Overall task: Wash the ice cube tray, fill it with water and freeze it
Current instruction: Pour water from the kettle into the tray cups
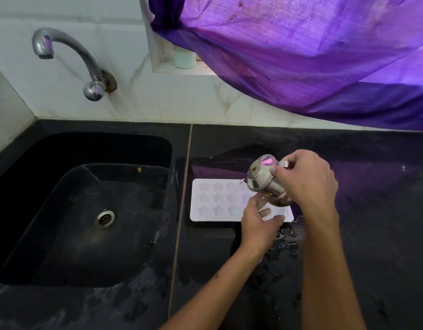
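A white ice cube tray (217,201) with star-shaped cells lies flat on the black counter, just right of the sink. My right hand (308,179) grips the handle of a small steel jug (265,179) and tips it, spout to the left, over the tray's right part. My left hand (258,220) rests on the tray's near right corner, fingers spread on its rim. The hands and jug hide the tray's right cells.
The black sink (86,210) with a steel drain (104,218) lies to the left, under a chrome tap (63,51) on the tiled wall. Water is spilled on the black counter (372,210) near the tray. A purple curtain (301,55) hangs at the back right.
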`<state>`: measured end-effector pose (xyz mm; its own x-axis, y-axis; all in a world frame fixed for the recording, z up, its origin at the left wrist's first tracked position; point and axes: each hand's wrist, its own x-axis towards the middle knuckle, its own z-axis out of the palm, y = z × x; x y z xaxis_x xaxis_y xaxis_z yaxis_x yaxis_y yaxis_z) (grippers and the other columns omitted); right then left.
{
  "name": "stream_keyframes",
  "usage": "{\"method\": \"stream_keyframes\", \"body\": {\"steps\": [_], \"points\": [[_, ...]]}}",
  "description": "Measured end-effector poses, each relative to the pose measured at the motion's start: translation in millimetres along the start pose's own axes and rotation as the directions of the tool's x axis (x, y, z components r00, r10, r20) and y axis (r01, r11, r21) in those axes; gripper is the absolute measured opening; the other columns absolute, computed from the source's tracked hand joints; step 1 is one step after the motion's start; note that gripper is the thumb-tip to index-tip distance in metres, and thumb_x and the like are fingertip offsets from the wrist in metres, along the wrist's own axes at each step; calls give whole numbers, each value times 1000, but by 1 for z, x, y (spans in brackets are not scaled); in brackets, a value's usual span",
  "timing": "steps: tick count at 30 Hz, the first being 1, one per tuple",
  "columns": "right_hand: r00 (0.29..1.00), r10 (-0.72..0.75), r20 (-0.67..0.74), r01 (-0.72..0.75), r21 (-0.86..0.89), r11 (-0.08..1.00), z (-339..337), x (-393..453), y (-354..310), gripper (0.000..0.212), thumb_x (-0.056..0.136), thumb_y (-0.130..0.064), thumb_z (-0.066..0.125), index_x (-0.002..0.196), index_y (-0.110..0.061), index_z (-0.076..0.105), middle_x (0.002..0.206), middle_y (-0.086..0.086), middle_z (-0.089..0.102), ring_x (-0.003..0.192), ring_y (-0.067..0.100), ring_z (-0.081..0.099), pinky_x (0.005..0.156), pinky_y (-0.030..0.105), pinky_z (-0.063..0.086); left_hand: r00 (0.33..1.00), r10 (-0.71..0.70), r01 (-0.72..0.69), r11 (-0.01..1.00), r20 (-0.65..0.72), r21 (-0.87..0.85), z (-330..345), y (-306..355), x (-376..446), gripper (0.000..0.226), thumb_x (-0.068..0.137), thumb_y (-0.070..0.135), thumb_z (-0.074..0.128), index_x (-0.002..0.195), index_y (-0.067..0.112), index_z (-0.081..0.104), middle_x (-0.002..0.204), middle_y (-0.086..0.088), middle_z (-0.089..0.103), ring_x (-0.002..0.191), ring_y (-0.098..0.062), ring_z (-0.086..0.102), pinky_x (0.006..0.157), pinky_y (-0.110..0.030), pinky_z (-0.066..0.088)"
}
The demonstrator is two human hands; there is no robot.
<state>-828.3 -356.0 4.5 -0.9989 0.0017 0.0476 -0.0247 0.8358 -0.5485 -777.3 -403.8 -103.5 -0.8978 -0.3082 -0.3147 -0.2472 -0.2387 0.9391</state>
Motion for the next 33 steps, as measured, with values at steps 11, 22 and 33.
{"method": "stream_keyframes", "body": {"steps": [11,22,33], "points": [[1000,9,2,-9,127,992,-12,-1,3,14,82,-36,68,74,-29,59,89,-1,66,88,24,59,70,34,42,992,72,-79,994,-105,-73,2,6,-9,54,80,-1,64,125,25,49,124,10,55,109,-6,57,95,-30,49],[997,-53,54,48,93,994,-2,-3,-14,11,82,-35,69,84,-26,62,95,0,67,90,24,59,71,33,39,989,78,-88,993,-124,-75,-10,9,-13,58,82,0,63,132,25,45,131,10,51,110,-6,55,98,-32,48],[997,-72,35,71,32,997,3,-8,-25,11,83,-35,69,87,-27,62,99,3,66,95,28,58,72,34,40,996,50,-56,994,-72,-88,-24,9,-10,52,83,0,63,125,25,49,125,8,54,112,-10,56,93,-27,51]]}}
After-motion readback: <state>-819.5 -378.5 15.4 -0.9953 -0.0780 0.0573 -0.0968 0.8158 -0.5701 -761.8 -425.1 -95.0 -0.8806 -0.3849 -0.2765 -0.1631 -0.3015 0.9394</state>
